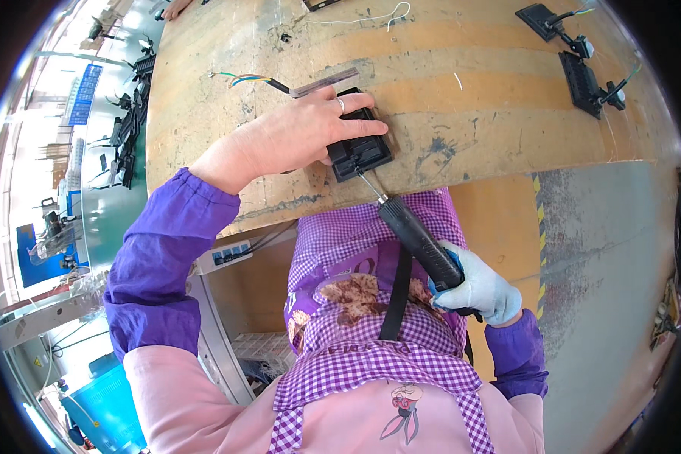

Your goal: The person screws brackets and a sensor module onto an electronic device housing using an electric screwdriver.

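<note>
A small black rectangular lamp housing (369, 154), apparently a floodlight, lies at the near edge of the worktable. My bare left hand (299, 130), with a ring on one finger, grips it from above and hides part of it. Coloured wires (250, 78) on a black cable stick out beyond that hand, beside a thin flat metal-looking piece (325, 82). My right hand (486, 286), in a pale glove, is wrapped round the lower end of a black electric screwdriver (418, 238). The tool slants up to the left, its bit meeting the housing's near edge.
Two black floodlights (580, 82) with wires sit at the table's (499, 140) far right. A white cord (371, 17) lies at the back. Several black lamps (129, 125) stand on a green bench to the left. Blue basket (107, 408) at lower left.
</note>
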`<state>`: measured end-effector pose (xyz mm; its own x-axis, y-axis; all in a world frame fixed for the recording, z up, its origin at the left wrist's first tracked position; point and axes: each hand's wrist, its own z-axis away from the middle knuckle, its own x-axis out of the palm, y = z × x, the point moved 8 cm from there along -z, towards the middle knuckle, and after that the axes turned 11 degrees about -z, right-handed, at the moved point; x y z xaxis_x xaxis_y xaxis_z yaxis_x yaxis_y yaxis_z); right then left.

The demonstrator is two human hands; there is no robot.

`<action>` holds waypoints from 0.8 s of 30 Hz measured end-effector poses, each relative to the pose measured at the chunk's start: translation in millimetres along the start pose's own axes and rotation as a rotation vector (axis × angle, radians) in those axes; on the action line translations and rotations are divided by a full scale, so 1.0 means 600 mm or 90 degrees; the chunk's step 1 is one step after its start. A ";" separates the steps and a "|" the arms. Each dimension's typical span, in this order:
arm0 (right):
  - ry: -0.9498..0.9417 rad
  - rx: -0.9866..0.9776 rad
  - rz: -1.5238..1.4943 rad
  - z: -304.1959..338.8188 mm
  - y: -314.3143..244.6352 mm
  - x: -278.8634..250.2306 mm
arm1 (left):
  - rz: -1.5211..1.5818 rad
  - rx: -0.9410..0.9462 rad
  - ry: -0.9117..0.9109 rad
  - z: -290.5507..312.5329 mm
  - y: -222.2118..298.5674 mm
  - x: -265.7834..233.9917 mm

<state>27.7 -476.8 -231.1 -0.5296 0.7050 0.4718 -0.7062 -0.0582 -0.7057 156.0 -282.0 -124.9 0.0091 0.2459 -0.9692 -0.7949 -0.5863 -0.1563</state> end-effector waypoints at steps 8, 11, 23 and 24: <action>-0.001 0.017 -0.023 0.000 0.003 0.004 | 0.006 -0.002 0.002 -0.002 -0.001 0.002; 0.000 0.020 -0.037 0.001 0.003 0.005 | 0.019 -0.008 -0.005 -0.004 -0.001 0.000; -0.020 0.023 -0.105 0.003 0.017 0.009 | 0.000 -0.001 0.011 -0.002 0.000 -0.001; -0.023 0.020 -0.112 0.004 0.018 0.009 | -0.001 0.003 0.011 -0.003 0.001 -0.004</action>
<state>16.3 -475.0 -234.9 -0.4122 0.6804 0.6059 -0.8039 0.0413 -0.5933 156.6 -284.0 -123.2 0.0207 0.2332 -0.9722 -0.7982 -0.5818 -0.1565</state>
